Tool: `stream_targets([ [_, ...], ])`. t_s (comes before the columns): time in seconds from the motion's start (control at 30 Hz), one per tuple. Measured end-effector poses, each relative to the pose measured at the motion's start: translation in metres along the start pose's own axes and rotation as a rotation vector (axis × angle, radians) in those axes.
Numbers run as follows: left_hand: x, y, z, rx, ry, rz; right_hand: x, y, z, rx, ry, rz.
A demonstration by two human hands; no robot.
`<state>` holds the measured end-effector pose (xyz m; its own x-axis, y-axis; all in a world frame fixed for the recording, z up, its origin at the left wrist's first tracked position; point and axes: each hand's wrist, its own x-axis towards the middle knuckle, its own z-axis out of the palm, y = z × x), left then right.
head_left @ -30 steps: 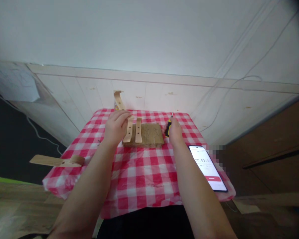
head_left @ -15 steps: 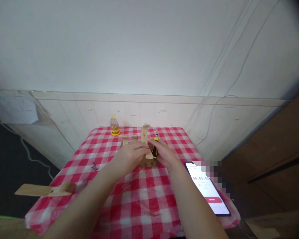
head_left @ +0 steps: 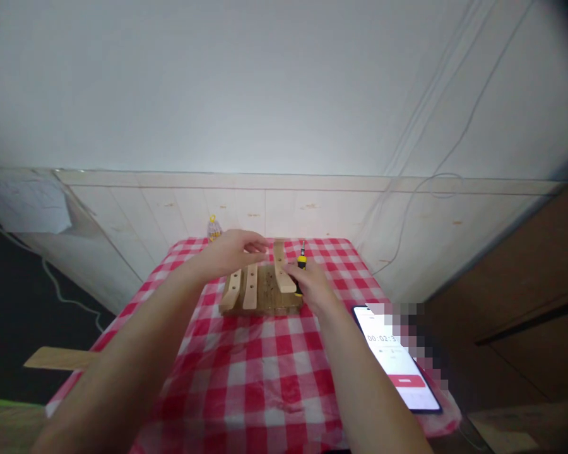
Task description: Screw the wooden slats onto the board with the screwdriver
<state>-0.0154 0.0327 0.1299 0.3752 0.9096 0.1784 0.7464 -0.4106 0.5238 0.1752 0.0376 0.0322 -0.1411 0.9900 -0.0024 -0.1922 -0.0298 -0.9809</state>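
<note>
A wooden board [head_left: 267, 309] lies on the table, with two light wooden strips on its left part, the left strip [head_left: 231, 289] and the middle strip [head_left: 250, 287], each with dark holes. A third wooden strip [head_left: 284, 277] rests at the board's right side. My right hand [head_left: 315, 284] grips a yellow and black screwdriver [head_left: 301, 261], tip pointing up and away, while its thumb reaches the third strip. Above the board's back left, my left hand [head_left: 239, 249] is held with fingers stretched out and nothing visible in them.
A clear bottle with a yellow top [head_left: 213, 228] stands at the back left, partly behind my left hand. A phone [head_left: 397, 362] with a running timer lies at the right. Another wooden piece [head_left: 59, 358] juts past the table's left edge. A checkered cloth [head_left: 265, 378] covers the table.
My left hand has let go of the third strip and lifted up and left, uncovering the board. That strip now sits lower and flatter. My right hand still holds the screwdriver.
</note>
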Motion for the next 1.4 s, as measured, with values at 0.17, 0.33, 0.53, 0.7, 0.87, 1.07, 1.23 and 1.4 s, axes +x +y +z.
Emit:
stream_targets([
  [0.17,0.008,0.0,0.02,0.385,-0.099,0.09,-0.002,0.002,-0.002,-0.175,-0.041,0.058],
  [0.33,0.007,-0.006,0.03,0.435,-0.141,0.01,0.002,0.01,-0.002,-0.321,-0.075,0.094],
  [0.53,0.013,-0.013,0.045,0.585,-0.302,-0.095,0.001,0.014,0.006,-0.697,-0.04,-0.027],
  [0.7,0.008,0.001,0.045,0.628,-0.329,-0.121,-0.003,0.01,0.013,-0.993,0.07,-0.154],
  [0.87,0.007,0.009,0.036,0.679,-0.444,-0.158,-0.005,0.006,0.013,-1.127,0.035,-0.113],
  [1.07,0.006,0.006,0.041,0.672,-0.505,-0.14,0.004,0.011,0.006,-1.122,0.015,-0.092],
  [1.23,0.008,0.004,0.043,0.664,-0.499,-0.143,0.005,0.012,0.005,-1.098,-0.016,-0.097],
  [1.4,0.014,-0.003,0.044,0.693,-0.519,-0.153,0.003,0.009,0.006,-1.05,-0.068,-0.121],
])
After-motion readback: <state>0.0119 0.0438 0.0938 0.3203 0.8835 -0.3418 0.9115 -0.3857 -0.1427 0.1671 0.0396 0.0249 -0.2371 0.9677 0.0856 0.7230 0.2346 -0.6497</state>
